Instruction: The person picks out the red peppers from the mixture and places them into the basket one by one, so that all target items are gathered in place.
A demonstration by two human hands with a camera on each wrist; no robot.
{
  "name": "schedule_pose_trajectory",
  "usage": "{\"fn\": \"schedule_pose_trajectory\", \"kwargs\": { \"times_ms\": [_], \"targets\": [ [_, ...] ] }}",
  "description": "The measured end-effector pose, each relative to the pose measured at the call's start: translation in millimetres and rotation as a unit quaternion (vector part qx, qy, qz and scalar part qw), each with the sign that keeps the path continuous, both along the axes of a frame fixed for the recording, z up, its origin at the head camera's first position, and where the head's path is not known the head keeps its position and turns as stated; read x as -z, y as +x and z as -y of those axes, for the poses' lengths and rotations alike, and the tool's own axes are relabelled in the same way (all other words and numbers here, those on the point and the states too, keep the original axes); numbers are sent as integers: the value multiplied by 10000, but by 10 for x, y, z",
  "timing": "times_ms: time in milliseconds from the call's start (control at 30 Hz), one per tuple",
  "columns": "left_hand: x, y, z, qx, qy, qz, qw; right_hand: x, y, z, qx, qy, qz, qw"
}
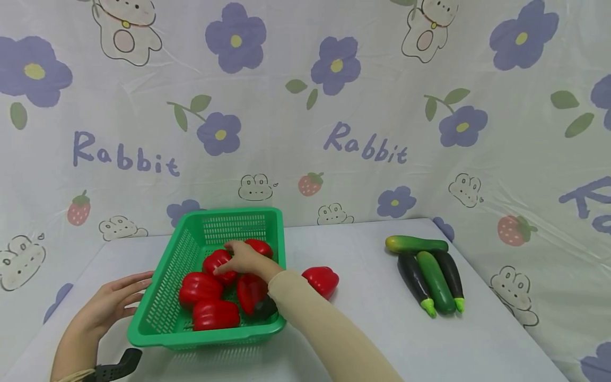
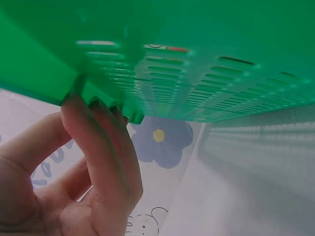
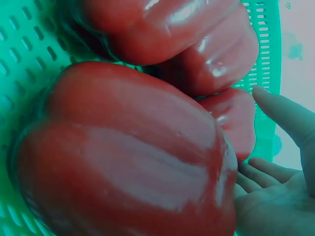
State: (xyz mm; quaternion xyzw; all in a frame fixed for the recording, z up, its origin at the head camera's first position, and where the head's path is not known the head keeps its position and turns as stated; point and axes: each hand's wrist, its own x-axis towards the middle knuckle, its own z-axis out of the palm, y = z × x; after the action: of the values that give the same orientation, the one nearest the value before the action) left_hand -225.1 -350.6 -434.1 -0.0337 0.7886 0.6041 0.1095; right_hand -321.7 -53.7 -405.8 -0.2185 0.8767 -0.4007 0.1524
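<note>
Several red bell peppers lie in a green plastic basket. My right hand reaches into the basket, thumb and fingers spread beside a bell pepper. In the right wrist view, the right hand has its fingertips close to a pepper; whether they touch it I cannot tell. A larger-looking pepper fills the foreground there. On the basket's left side is my left hand. In the left wrist view, the left hand's fingers reach up under the basket's rim, loosely bent.
Right of the basket, one red bell pepper lies on the white table. Farther right are a dark eggplant, another eggplant, a green cucumber-like vegetable and a similar one across their tops. A patterned cloth hangs behind.
</note>
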Motion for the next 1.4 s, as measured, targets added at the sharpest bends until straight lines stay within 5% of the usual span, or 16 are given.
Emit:
{"fn": "schedule_pose_trajectory", "kwargs": {
  "times_ms": [633, 1400],
  "targets": [
    [-4, 10, -8, -21, 6, 26, 10000, -211, 60, -68, -378, -613, 123, 9973],
    [-22, -2, 5, 14, 163, -33, 9999, -433, 139, -517, -661, -1050, -417, 9914]
  ]
}}
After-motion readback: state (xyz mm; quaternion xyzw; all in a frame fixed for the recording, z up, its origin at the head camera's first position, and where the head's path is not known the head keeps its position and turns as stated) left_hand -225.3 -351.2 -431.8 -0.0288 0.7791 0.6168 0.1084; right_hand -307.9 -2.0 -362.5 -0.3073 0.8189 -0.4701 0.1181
